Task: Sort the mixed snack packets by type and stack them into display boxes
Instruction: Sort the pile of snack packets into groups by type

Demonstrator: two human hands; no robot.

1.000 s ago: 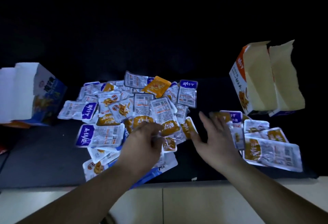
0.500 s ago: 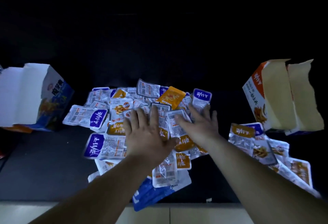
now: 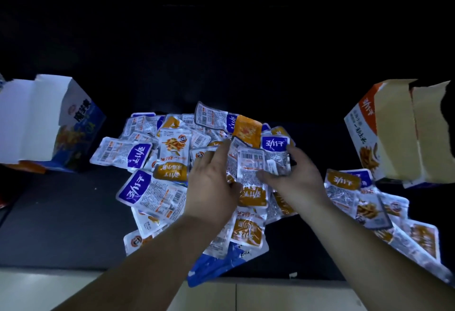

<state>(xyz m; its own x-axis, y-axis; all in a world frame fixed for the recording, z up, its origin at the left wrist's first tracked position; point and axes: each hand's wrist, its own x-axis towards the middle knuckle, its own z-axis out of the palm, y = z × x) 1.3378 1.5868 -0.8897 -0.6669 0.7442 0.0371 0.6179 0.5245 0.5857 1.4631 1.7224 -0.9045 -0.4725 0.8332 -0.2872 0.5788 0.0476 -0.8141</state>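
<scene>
Well, packet [image 3: 251,163]: lengthwise away from the person, barcode end far.
Hands: left hand [image 3: 211,187] flat on pile [image 3: 170,153]; right hand [image 3: 299,180] pinches packet (thumb on top).
Counter [image 3: 61,212]: dark; room dim.

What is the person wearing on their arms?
Nothing at all. The left forearm and the right forearm are bare right to the picture's edge, with no sleeves. There is no watch or band on either wrist, no gloves, and no rings that show in this dim light.
</scene>
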